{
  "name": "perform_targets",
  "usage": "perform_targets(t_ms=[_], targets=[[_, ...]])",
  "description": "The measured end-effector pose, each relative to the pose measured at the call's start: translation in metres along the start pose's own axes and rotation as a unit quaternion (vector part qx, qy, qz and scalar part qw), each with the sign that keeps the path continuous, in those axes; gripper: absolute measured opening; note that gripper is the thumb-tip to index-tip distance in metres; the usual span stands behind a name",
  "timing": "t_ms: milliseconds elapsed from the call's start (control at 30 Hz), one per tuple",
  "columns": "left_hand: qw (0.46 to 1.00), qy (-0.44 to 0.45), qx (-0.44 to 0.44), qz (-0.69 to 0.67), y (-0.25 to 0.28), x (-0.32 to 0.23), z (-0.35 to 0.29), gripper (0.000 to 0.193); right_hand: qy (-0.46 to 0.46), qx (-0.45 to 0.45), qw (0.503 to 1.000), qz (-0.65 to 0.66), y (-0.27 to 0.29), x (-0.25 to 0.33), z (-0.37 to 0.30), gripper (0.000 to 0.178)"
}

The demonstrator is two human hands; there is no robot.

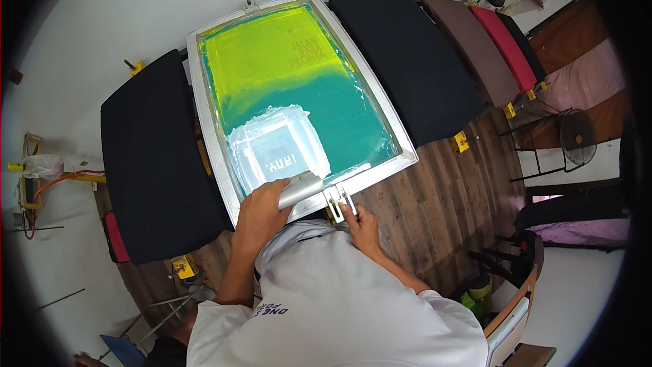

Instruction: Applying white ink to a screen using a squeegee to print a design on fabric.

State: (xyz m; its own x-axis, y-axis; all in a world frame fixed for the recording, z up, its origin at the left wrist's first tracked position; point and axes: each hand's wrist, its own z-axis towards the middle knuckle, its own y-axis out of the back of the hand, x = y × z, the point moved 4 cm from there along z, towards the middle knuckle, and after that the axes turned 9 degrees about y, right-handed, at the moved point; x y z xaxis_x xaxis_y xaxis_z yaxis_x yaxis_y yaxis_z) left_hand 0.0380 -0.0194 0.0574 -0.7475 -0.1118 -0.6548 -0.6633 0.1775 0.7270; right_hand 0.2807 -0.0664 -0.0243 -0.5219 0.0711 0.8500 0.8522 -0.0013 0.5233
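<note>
A silk-screen frame (401,156) with a silver metal border lies before me, its mesh yellow-green at the far end and teal nearer. White ink (299,137) surrounds a pale square with lettering at the near left of the mesh. My left hand (261,209) is closed around a silver metal squeegee (302,190), which lies over the frame's near edge; its blade is hidden. My right hand (365,230) grips a slotted metal bracket (337,208) fixed to the middle of that edge, thumb on top.
Black cloth-covered boards stand left (159,163) and right (407,61) of the frame. Beyond are a brown board (468,47) and a red board (502,47). Yellow clamps (183,267) stick out at board ends. A fan (578,137) stands at right above the wooden floor (435,211).
</note>
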Motion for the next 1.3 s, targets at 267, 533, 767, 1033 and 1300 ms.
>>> perform_targets(t_ms=[267, 533, 767, 1033, 1300], targets=[[1.000, -0.015, -0.016, -0.005, -0.004, -0.001, -0.006, 0.041, 0.003, -0.006, 1.000, 0.005, -0.003, -0.011, 0.002, 0.054], [1.000, -0.009, -0.014, -0.005, -0.002, -0.001, -0.005, 0.038, 0.005, -0.009, 1.000, 0.016, -0.005, -0.014, 0.002, 0.057], [1.000, -0.018, -0.021, -0.007, -0.002, 0.000, -0.005, 0.037, -0.004, -0.020, 0.999, 0.035, -0.007, -0.012, 0.003, 0.057], [1.000, -0.015, -0.015, 0.002, -0.003, 0.001, -0.005, 0.037, -0.013, -0.010, 1.000, 0.026, -0.011, -0.023, 0.004, 0.058], [1.000, -0.013, -0.011, 0.004, 0.001, -0.003, -0.004, 0.037, -0.010, 0.000, 1.000, 0.014, -0.008, -0.015, 0.005, 0.055]])
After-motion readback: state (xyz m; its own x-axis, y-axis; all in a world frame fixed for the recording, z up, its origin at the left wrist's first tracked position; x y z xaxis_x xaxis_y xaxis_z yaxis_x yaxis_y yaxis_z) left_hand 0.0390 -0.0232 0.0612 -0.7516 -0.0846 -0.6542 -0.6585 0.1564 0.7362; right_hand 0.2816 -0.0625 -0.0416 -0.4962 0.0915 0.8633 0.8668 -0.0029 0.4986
